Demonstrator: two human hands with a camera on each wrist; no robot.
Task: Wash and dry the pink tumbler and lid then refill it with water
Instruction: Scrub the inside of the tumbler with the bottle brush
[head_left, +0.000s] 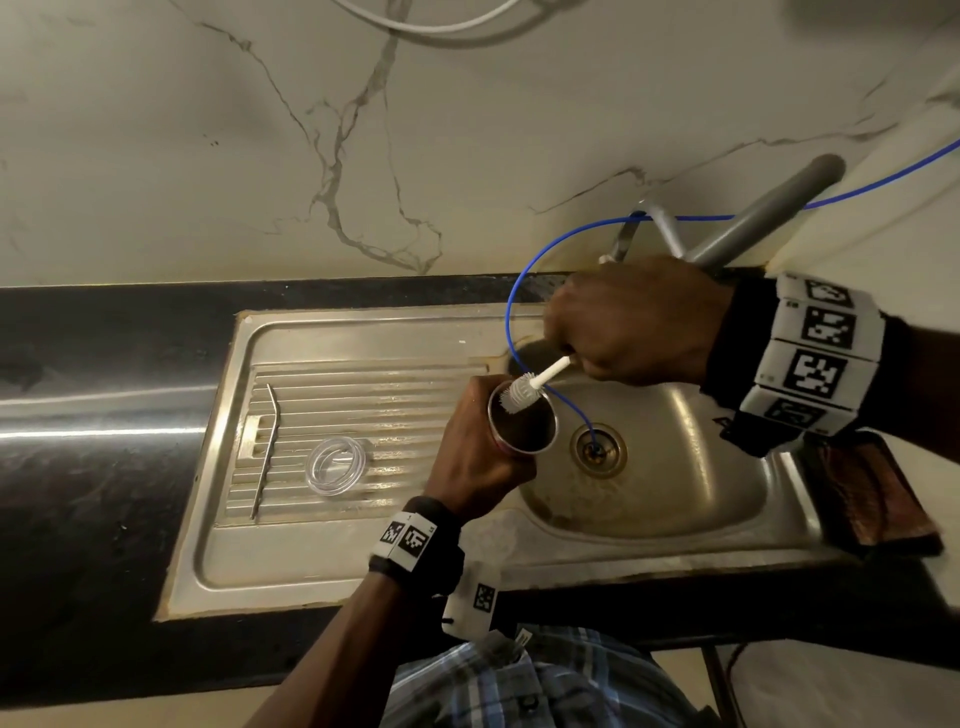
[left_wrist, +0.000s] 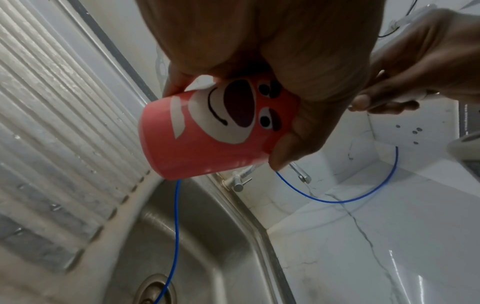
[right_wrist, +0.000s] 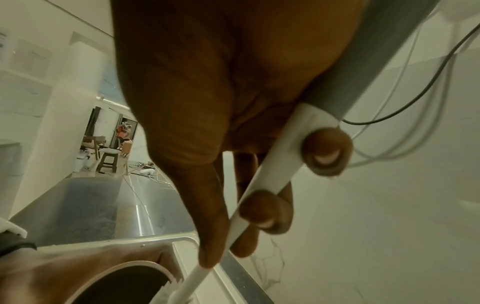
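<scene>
Two hands are busy over the stainless-steel sink (head_left: 779, 499), and the job looks to be early in its washing stage. The left hand (head_left: 467, 457) is wrapped around the pink tumbler with a cartoon bear face printed on its side (left_wrist: 207, 131), fingers and thumb clamped on the wall, holding it tilted above the basin edge, near the round drain (head_left: 597, 449), with its open mouth turned toward the other hand. The right hand (head_left: 639, 327) is closed on the white handle of a long bottle brush with a white bristle head (head_left: 519, 394), thumb and curled fingers pinching the stem; the bristles sit at the rim, just entering the mouth. The clear round plastic lid (head_left: 337, 465) lies flat on the ribbed draining board of the steel surface, beside a bent metal straw (head_left: 265, 452), well apart from the tumbler; whether it has been washed cannot be told. A thin blue tube (head_left: 511, 312) loops from the wall into the drain. No water stream is visible. By my reading, scrubbing the inside is under way, while rinsing, cleaning the lid, drying both and refilling remain. The tumbler's outside looks smooth and glossy, its dark interior lined with metal, and droplets bead on the draining board close by.
</scene>
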